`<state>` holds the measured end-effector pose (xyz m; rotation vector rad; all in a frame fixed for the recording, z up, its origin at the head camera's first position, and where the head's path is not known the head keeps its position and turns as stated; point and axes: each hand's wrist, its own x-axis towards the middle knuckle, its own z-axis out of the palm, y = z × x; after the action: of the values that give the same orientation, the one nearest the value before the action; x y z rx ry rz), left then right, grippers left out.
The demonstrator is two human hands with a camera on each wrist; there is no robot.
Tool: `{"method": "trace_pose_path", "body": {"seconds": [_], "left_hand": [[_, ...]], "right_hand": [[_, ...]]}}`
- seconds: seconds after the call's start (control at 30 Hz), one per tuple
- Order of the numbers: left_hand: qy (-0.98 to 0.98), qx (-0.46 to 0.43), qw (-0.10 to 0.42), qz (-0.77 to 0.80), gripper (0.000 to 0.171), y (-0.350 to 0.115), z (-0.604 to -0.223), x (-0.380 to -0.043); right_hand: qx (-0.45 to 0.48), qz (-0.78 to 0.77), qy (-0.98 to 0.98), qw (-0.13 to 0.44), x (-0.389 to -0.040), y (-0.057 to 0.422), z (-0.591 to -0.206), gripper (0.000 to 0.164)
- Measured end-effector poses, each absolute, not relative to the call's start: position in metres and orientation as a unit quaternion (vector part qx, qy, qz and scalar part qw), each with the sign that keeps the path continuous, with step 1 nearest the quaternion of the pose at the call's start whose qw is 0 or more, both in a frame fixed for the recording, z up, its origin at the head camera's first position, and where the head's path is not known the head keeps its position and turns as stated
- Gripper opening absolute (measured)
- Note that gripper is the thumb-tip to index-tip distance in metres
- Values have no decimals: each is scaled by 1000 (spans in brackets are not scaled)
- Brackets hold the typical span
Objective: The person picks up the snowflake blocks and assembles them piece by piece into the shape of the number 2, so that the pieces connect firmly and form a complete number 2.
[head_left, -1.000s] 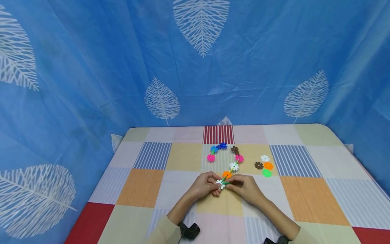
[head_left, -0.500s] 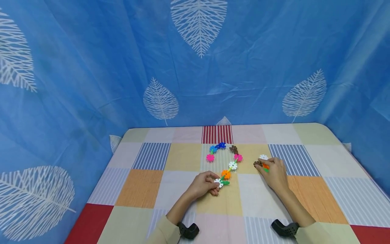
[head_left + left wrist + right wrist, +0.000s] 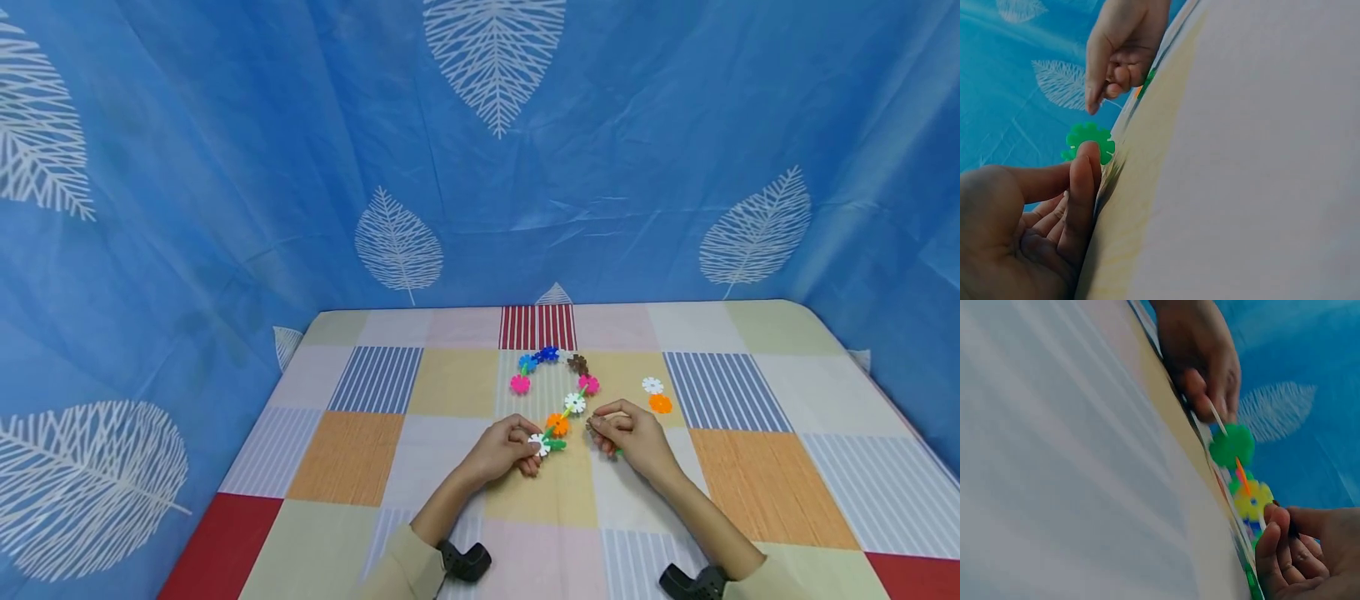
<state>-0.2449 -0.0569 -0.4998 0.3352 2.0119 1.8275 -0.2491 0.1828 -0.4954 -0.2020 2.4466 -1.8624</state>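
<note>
A chain of flower-shaped plastic discs curves over the cloth in the head view. My left hand point(image 3: 498, 450) pinches the white flower disc point(image 3: 537, 445) at its near end. A green flower disc point(image 3: 1091, 137), joined on edge, stands just beyond my left fingertips. To the right, my right hand point(image 3: 633, 437) pinches a brown flower disc point(image 3: 590, 425) between thumb and finger. Under its curled fingers a bit of a green disc point(image 3: 618, 452) shows; most of it is hidden. The two hands are apart, with the orange chain disc point(image 3: 557, 425) between and slightly beyond them.
A loose white disc point(image 3: 652, 385) and a loose orange disc point(image 3: 660, 404) lie on the patchwork cloth point(image 3: 757, 467) right of the chain. A pink disc point(image 3: 520, 384) ends the chain's far left. Blue leaf-patterned curtain point(image 3: 570, 200) hangs behind the table.
My right hand left the chain, reached right to the loose discs and came back with the brown and green ones. My left hand has kept its pinch on the white disc.
</note>
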Motion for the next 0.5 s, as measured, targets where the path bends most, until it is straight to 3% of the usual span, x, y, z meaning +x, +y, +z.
{"method": "trace_pose_path", "body": {"seconds": [0.3,0.5], "left_hand": [[710,124,196,665,19,-56,-501,-247],[706,122,196,669,17,-56,-502,-246]], "right_hand": [[-41,-692,714,103,-230,153,-496,28],[-18,-713,692,109,-227,148,-498,26]]}}
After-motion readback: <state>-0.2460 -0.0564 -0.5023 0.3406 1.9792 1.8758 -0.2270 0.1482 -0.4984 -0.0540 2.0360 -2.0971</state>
